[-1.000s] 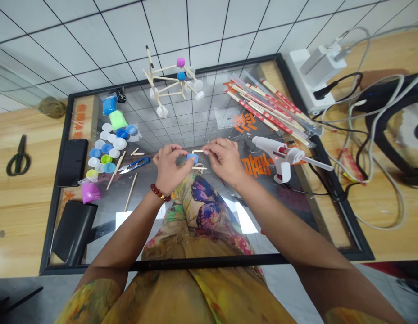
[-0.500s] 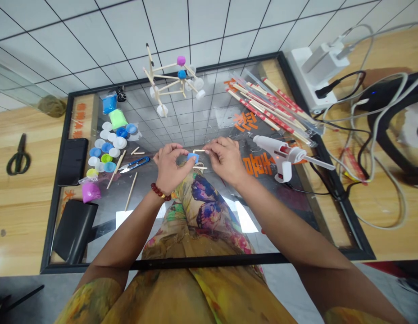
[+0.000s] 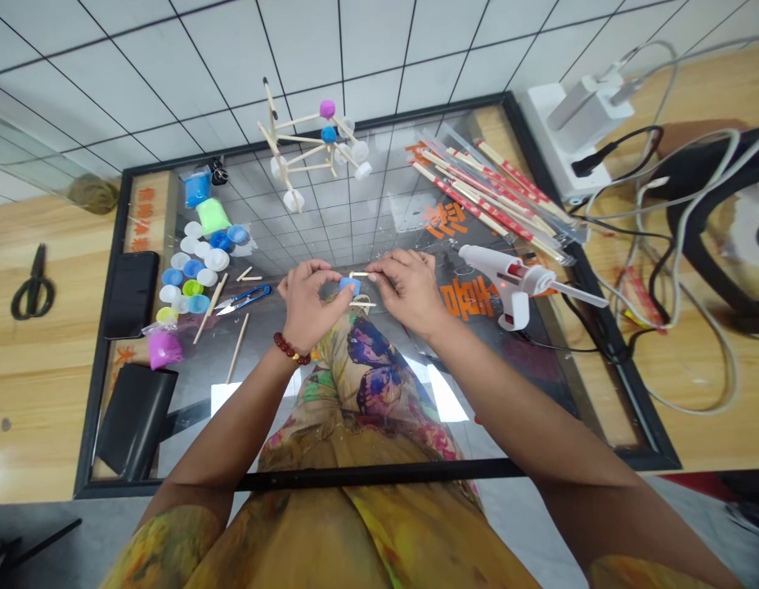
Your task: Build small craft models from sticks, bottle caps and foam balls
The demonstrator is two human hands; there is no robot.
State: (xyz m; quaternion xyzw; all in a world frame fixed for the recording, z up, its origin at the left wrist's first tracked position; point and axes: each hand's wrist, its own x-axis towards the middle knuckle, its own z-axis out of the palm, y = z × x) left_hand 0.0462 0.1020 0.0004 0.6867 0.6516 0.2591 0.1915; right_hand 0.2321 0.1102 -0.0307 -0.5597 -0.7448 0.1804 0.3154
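Between thumb and fingers, my left hand [image 3: 312, 298] pinches a small blue block [image 3: 349, 285], perhaps clay or a cap. My right hand [image 3: 407, 286] pinches the end of a short wooden stick [image 3: 359, 274], whose other end meets the top of the blue piece. Just below lies another short stick [image 3: 362, 304], close to the blue piece; whether it is joined there I cannot tell. Left of my hands are blue thread snips [image 3: 244, 299] and a long loose stick [image 3: 238, 348].
Several bottle caps [image 3: 217, 259] and clay packets [image 3: 213, 217] lie left, near a phone [image 3: 132, 294]. A stick model [image 3: 306, 147] stands at the back. Wrapped chopsticks [image 3: 490, 192], a glue gun [image 3: 514, 282] and a power strip [image 3: 560, 139] with cables are right.
Both hands hold nearly the same pose. More of the lower stick shows to the right of the blue piece than before.
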